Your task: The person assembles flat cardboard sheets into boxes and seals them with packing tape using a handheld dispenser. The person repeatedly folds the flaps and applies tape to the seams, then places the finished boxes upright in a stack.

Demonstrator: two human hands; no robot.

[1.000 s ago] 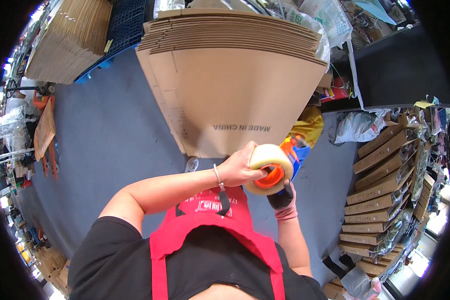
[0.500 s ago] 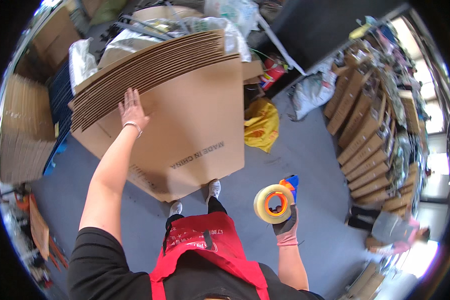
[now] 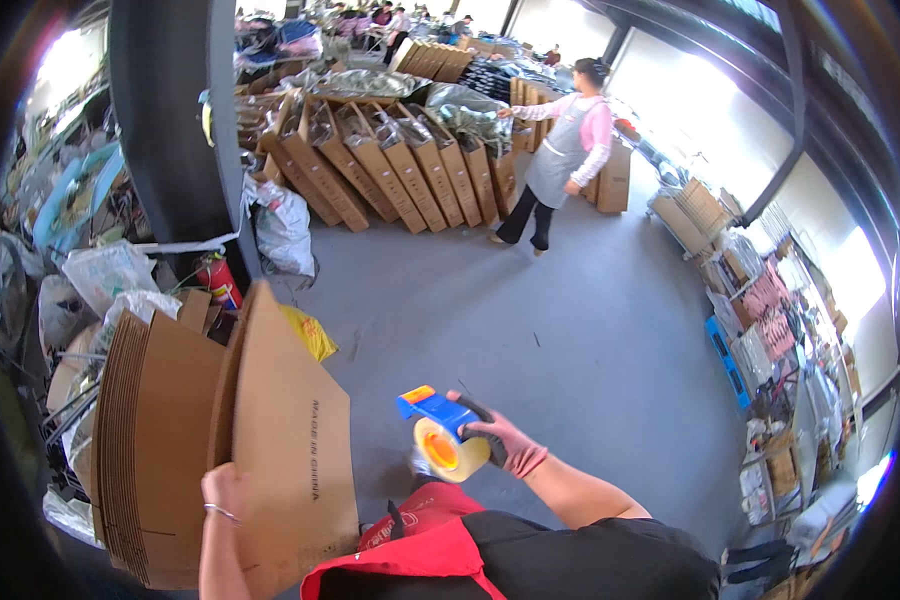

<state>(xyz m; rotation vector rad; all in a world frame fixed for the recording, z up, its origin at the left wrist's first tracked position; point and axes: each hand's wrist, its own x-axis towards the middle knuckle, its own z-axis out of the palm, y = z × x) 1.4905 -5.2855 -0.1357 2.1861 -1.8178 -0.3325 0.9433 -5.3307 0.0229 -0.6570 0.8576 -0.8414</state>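
My left hand [image 3: 226, 488], with a bracelet at the wrist, is closed on the edge of a flattened cardboard box [image 3: 295, 425]. That box is tilted away from a stack of other flattened boxes [image 3: 170, 440] standing on the left. My right hand [image 3: 510, 440], in a pink and dark glove, grips the blue handle of a tape dispenser [image 3: 436, 408]. A thick roll of clear tape [image 3: 470, 458] with an orange hub sits in the dispenser. The dispenser is held over the floor, apart from the cardboard.
A dark pillar [image 3: 170, 120] rises behind the stack, with a red fire extinguisher [image 3: 219, 281], a white sack [image 3: 284, 232] and a yellow bag [image 3: 310, 333] around its foot. Several packed cartons [image 3: 390, 170] lean in a row farther back. A person in a grey apron [image 3: 560, 165] stands beside them.
My view has swung to the right. My left hand, earlier flat on the front box, now grips its edge, and that box has come away from the stack. The tape dispenser stays in my right hand.
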